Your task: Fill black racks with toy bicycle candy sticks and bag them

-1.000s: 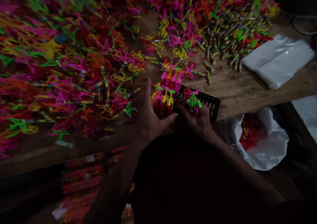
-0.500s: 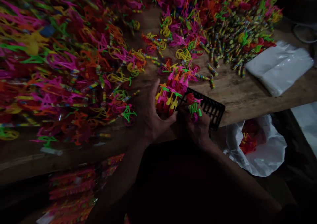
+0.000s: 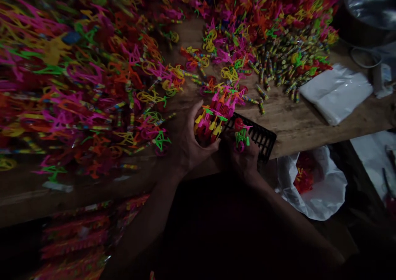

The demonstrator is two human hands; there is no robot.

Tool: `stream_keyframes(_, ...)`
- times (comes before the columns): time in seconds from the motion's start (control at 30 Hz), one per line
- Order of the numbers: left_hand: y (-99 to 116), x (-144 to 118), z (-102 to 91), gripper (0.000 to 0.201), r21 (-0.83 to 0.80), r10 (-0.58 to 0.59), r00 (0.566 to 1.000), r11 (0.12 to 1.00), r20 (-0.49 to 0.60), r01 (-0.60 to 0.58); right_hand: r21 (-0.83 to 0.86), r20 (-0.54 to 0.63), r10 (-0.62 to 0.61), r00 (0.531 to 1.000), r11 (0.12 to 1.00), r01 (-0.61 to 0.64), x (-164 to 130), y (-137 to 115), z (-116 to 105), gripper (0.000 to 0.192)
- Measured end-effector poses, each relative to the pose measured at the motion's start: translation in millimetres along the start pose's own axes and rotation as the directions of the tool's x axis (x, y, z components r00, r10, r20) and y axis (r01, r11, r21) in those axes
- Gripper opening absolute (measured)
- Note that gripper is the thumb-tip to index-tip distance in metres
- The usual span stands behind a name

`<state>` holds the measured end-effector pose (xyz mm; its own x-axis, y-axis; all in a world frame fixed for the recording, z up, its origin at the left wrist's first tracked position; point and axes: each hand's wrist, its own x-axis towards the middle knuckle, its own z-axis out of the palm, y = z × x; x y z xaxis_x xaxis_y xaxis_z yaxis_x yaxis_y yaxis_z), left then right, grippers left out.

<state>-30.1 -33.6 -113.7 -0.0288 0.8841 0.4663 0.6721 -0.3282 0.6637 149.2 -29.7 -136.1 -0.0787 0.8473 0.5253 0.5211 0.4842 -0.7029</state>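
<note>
My left hand grips a bundle of small plastic toys in pink, yellow and orange, held upright against the near end of a black slotted tray. My right hand pinches a single green and pink toy over that tray. Both hands sit at the front edge of the wooden table. The tray's near part is hidden by my fingers.
A large heap of neon plastic toys fills the table's left and back. Striped candy tubes lie at right, beside a stack of clear plastic bags. A white bag with red pieces hangs below the edge. Packed strips lie lower left.
My left thumb has closed tighter around the toy bundle. The right hand has kept the green toy over the tray. The camera has shifted slightly, showing more on the right.
</note>
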Motion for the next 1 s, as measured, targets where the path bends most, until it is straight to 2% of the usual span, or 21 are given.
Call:
stream_keyframes(0.2, 1.1, -0.7, 0.5, 0.098, 0.001, 0.019, 1.0, 1.0, -0.017, -0.019, 0.019, 0.033, -0.001, 0.999, 1.0, 0.001, 3.5, -3.8, -0.6, 0.015)
stream_keyframes(0.4, 4.5, -2.2, -0.9, 0.096, -0.027, 0.026, 0.999, 0.999, -0.033, -0.026, -0.034, 0.034, -0.109, 0.993, 0.993, 0.11, 6.4, 0.0, -1.3, 0.011)
stream_keyframes(0.53, 4.9, -2.8, -0.7, 0.095, -0.012, 0.007, 0.999, 1.0, -0.034, -0.007, -0.006, 0.052, -0.036, 0.998, 0.999, 0.037, 5.8, -0.2, -2.1, 0.01)
stream_keyframes(0.67, 3.9, -3.3, 0.0, 0.095, 0.017, 0.014, 0.999, 1.0, -0.045, -0.013, 0.1, 0.048, 0.064, 0.997, 0.993, -0.069, 3.8, -2.8, -4.2, 0.013)
stream_keyframes(0.87, 1.3, -4.4, -0.3, 0.095, 0.07, -0.026, 0.999, 0.997, -0.026, 0.027, 0.111, 0.085, 0.103, 0.991, 0.987, -0.112, 4.3, -3.4, -2.4, 0.013)
stream_keyframes(0.93, 0.6, -4.6, -0.9, 0.096, 0.06, -0.023, 1.0, 0.998, -0.015, 0.024, 0.168, 0.03, 0.153, 0.988, 0.973, -0.156, 4.7, -3.1, 0.2, 0.011)
stream_keyframes(1.0, 0.1, -4.5, -1.8, 0.096, 0.046, -0.007, 1.0, 0.999, 0.0, 0.007, 0.201, -0.075, 0.218, 0.973, 0.959, -0.2, 5.3, -3.3, 1.9, 0.013)
